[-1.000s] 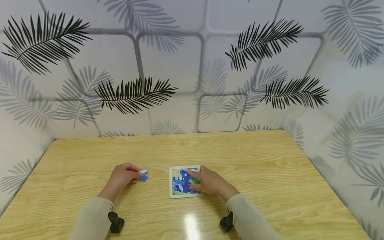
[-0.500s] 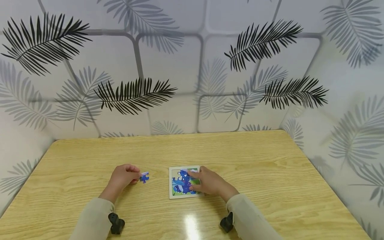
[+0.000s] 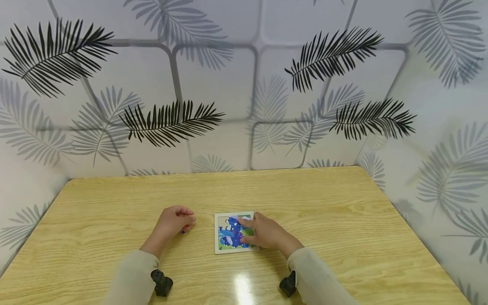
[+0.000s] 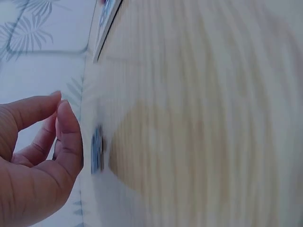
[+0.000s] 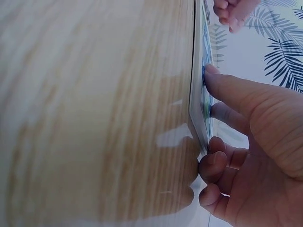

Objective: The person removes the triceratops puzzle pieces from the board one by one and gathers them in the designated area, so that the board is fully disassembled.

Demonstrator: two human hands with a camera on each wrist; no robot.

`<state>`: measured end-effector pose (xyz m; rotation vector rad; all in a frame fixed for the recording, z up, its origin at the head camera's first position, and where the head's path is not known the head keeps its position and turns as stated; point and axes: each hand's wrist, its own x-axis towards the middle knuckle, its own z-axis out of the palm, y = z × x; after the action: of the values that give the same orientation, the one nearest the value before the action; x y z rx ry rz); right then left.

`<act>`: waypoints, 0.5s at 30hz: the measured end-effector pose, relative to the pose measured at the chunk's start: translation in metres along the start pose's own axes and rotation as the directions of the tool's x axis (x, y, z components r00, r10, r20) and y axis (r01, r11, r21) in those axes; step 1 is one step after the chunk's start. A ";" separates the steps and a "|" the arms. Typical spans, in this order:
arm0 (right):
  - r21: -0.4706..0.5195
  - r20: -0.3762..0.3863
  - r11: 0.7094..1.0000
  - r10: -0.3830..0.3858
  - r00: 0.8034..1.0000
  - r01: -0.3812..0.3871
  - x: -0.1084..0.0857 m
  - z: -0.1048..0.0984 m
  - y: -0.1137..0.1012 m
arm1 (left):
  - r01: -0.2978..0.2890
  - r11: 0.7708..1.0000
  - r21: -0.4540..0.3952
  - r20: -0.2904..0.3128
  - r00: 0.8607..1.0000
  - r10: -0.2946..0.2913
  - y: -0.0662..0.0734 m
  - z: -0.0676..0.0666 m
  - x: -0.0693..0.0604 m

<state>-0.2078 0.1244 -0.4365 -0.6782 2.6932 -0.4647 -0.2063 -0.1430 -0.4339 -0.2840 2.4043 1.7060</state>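
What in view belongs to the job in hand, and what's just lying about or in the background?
Part of the job:
framed puzzle
loose blue piece, by the left hand
left hand
right hand, touching the puzzle

Background:
table, just the work surface
leaf-patterned wall
black wrist device on each arm

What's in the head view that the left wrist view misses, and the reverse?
Only the head view: both beige sleeves, the black wrist devices, and the right hand resting on the puzzle, its picture face up.

Only the left wrist view: the palm side of the left hand and a loose piece edge-on; the head view has just a small dark bit there.

Both: the left hand, the table, the leaf-patterned wall and the puzzle, only a corner in the wrist view.
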 end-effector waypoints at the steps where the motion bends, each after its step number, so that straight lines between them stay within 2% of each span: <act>1: 0.001 0.002 1.000 0.001 1.000 -0.001 0.000 0.000 0.000 | -0.004 1.000 -0.004 0.004 1.000 0.004 0.001 0.005 0.001; 9: -0.001 0.013 1.000 0.005 1.000 -0.005 0.001 0.000 0.001 | 0.018 1.000 -0.011 0.064 0.998 -0.017 0.009 0.046 0.005; 15: 0.002 0.006 1.000 -0.014 1.000 0.014 0.000 -0.001 0.001 | -0.009 1.000 0.000 0.115 0.993 0.009 0.014 0.064 0.005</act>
<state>-0.2085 0.1252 -0.4358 -0.6977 2.6836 -0.4688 -0.2125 -0.0777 -0.4433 -0.1697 2.3264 1.6775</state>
